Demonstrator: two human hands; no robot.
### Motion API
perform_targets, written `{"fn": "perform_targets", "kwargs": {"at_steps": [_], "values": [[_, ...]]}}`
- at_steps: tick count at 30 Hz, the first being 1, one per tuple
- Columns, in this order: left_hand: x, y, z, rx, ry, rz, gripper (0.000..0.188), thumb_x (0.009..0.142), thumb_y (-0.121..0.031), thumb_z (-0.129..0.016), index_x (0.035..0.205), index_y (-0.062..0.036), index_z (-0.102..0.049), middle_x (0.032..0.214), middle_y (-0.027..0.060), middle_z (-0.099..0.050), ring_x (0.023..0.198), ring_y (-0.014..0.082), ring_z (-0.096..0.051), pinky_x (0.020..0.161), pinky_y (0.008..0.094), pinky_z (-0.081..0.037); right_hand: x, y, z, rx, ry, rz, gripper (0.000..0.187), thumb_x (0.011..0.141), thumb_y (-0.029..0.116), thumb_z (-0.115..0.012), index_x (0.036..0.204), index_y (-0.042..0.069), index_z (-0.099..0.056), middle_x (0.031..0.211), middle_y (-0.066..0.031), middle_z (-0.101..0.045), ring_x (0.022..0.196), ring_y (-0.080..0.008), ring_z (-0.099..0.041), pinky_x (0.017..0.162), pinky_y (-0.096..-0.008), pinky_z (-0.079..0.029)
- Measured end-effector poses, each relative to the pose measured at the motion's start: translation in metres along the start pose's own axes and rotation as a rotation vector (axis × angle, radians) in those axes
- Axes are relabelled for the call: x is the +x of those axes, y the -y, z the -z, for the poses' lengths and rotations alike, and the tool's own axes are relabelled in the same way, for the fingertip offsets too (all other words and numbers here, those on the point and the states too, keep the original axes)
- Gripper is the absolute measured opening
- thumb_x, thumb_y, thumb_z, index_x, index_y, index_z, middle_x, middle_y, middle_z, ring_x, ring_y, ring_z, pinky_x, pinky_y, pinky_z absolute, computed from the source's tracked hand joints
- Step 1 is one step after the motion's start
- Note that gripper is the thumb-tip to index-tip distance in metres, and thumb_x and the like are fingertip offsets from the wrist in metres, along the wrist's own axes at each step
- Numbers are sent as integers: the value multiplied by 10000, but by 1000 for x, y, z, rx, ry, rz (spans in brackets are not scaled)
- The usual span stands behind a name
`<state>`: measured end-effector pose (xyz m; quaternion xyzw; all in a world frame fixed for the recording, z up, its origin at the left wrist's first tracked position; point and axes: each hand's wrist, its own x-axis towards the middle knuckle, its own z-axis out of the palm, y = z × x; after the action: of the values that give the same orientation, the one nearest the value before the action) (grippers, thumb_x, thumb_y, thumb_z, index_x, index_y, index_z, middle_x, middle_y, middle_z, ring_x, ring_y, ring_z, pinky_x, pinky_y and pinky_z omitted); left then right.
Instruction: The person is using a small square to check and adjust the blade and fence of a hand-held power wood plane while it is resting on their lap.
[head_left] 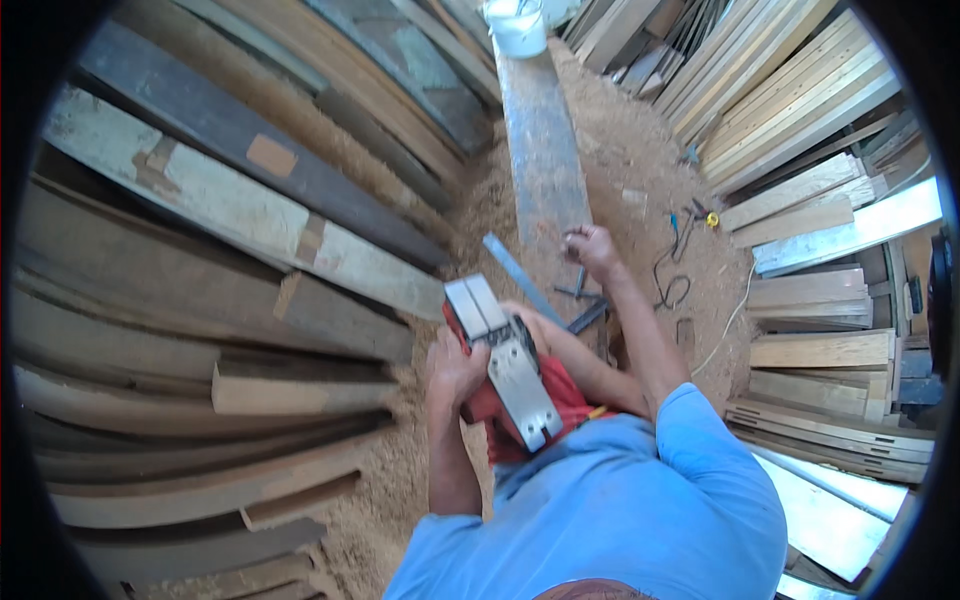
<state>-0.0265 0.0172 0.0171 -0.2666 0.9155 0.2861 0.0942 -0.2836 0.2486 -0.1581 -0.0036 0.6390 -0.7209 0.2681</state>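
An electric hand planer (510, 365) with a red body lies across my lap, its metal sole turned up. My left hand (455, 368) is closed around its red side, near the front plate. Ahead of the planer and to the right, my right hand (592, 248) is over a long, worn plank, fingers curled together. Whatever those fingers hold, if anything, is too small to make out. Just below that hand, a dark T-handled tool (578, 290) rests near the plank's near end. A flat metal straightedge (520, 275) lies slanting to its left.
The long plank (545, 140) runs away from me, with a white bucket (517, 30) at its far end. Timber boards (200, 200) are stacked on the left, lighter lumber (790, 90) on the right. A black cord (665, 280) and yellow-ended plug (712, 219) lie on sawdust.
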Motion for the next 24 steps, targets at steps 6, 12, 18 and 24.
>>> {"fn": "perform_targets", "kwargs": {"at_steps": [6,12,18,24], "values": [[0,-9,0,-3,54,45,634,882,-420,-600,1234,105,-541,1217,366,-639,1175,525,-604,1026,564,-476,-92,34,-30,218,257,-21,175,959,66,-618,1109,34,-701,948,-33,-713,918,-150,-707,832,-322,-567],[-12,-19,1,46,28,46,662,901,-433,-583,1265,116,-516,1269,372,-610,1240,501,-575,1067,535,-462,-164,77,-100,-557,382,407,161,917,141,-699,1001,12,-746,867,-107,-732,817,-225,-703,777,-366,-548],[-11,-15,1,48,23,54,690,892,-449,-591,1280,117,-521,1278,375,-611,1227,510,-586,1064,541,-466,-174,60,-123,-789,265,525,124,877,115,-716,947,15,-697,885,-198,-704,869,-356,-708,792,-443,-545],[-9,-16,2,39,34,61,722,874,-456,-612,1313,110,-520,1282,384,-621,1227,511,-607,1067,536,-480,-174,60,-128,-965,207,557,230,964,237,-650,971,9,-679,923,-224,-688,939,-412,-687,850,-499,-535]]}}
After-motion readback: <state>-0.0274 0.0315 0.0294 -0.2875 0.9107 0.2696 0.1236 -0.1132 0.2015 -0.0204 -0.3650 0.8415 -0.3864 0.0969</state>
